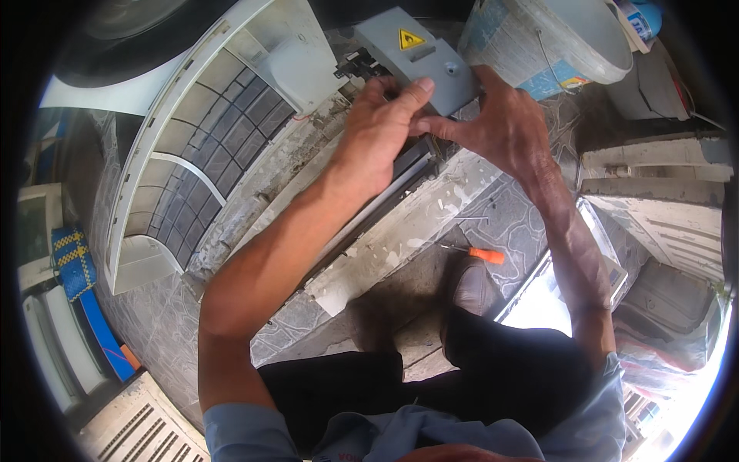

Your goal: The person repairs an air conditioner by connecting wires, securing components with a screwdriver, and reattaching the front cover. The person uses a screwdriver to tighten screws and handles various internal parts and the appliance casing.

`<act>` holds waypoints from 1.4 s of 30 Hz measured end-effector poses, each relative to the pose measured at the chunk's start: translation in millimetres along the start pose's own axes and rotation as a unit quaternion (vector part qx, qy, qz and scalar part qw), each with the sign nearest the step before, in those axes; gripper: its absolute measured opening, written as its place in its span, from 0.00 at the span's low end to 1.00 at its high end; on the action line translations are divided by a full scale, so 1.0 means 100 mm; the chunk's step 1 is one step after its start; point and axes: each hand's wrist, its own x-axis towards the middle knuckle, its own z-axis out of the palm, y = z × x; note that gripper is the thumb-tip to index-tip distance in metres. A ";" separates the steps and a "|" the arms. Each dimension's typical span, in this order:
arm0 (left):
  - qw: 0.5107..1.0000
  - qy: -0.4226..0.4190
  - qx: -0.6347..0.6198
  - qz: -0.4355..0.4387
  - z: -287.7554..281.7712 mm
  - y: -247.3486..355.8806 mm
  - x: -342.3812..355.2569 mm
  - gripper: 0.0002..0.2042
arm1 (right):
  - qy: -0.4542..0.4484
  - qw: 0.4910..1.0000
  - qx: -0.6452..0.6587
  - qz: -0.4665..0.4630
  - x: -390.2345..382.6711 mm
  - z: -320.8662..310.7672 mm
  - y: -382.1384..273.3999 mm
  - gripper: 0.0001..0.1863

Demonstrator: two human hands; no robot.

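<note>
A grey box (pixel 419 54) with a yellow flame warning label sits tilted at the upper middle, with black fittings (pixel 354 68) on its left side. My left hand (pixel 379 135) grips its lower left, thumb over the front, other fingers curled behind and partly hidden. My right hand (pixel 500 127) holds the right side, index finger at the edge and thumb reaching under the bottom. Just beneath runs a long, flaking white unit (pixel 389 239) with a dark metal channel along it.
A white panel with mesh filters (pixel 138 200) leans at left. A bucket (pixel 554 27) stands upper right, white casings (pixel 654 231) at right. An orange-handled screwdriver (pixel 485 254) lies near my shoes (pixel 469 285). A blue-yellow strap (pixel 73 262) and slatted grille (pixel 138 423) are at far left.
</note>
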 end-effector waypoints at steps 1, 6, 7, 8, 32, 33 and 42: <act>0.999 0.018 0.025 -0.030 -0.02 -0.03 -0.04 0.23 | -0.006 1.000 0.007 0.003 0.01 0.04 -0.02 0.55; 0.956 -0.018 0.291 0.002 -0.29 0.22 -0.04 0.22 | 0.014 0.998 0.060 0.004 0.08 0.10 0.28 0.48; 0.948 0.012 0.316 0.039 -0.45 0.30 0.01 0.16 | 0.028 0.997 0.070 -0.005 0.08 0.14 0.30 0.48; 0.921 0.047 0.372 0.111 -0.57 0.40 0.10 0.14 | 0.024 0.998 0.057 -0.014 0.09 0.14 0.31 0.49; 0.888 -0.068 0.398 0.220 -0.73 0.30 1.19 0.18 | -0.093 0.985 0.138 0.038 0.24 0.31 0.36 0.49; 0.885 -0.077 0.402 0.222 -0.69 0.31 1.14 0.18 | -0.094 0.986 0.128 0.049 0.23 0.26 0.34 0.49; 0.901 -0.104 0.349 0.236 -0.87 0.45 1.17 0.18 | -0.072 0.993 0.083 0.034 0.24 0.26 0.07 0.48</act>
